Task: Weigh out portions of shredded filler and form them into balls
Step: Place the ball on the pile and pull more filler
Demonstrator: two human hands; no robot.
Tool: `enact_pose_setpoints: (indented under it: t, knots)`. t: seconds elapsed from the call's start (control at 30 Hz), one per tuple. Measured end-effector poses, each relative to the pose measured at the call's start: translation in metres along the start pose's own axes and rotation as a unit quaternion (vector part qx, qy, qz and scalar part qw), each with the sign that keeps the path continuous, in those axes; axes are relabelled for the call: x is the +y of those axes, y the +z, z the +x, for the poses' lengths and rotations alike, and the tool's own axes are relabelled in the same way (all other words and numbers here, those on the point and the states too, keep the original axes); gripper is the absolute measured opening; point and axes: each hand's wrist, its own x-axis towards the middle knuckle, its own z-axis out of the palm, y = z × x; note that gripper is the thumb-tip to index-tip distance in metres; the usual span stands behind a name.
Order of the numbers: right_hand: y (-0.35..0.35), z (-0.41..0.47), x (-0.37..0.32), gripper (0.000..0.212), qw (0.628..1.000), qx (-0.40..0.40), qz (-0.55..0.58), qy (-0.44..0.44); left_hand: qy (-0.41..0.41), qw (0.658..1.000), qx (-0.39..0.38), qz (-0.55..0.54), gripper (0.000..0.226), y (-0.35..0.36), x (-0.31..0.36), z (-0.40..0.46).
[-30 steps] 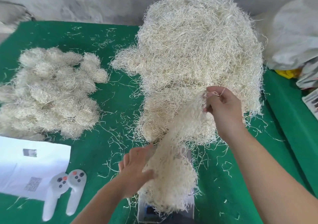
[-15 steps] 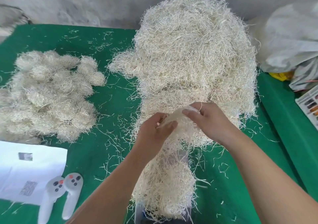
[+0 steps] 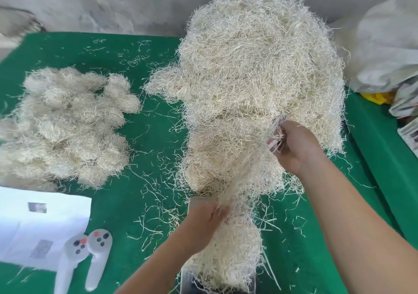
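- Green table [image 3: 140, 158] against a grey wall [image 3: 113, 2], strewn with loose strands.
- Right hand [image 3: 294, 145] pinches filler [image 3: 244, 180] drawn from the big pile [image 3: 260, 67].
- Left hand [image 3: 203, 223] grips the filler's lower end over the scale [image 3: 196, 203].
- Finished balls [image 3: 65, 124] lie left.

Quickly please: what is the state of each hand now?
Left hand: holds pale shredded filler strand on the scale.
Right hand: pinches the strand's upper end.

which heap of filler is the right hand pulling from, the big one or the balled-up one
The big loose heap at centre back. The right hand pinches a strand of it, stretched down to the left hand. The heap of formed balls lies untouched at left.
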Motion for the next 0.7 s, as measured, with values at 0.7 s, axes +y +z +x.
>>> enact_pose_setpoints:
  t: [0.7]
  knots:
    - [0.004, 0.005, -0.030, 0.015, 0.946, -0.072, -0.170, -0.268, -0.051, 0.958, -0.107, 0.261, 0.049, -0.008, -0.054, -0.047]
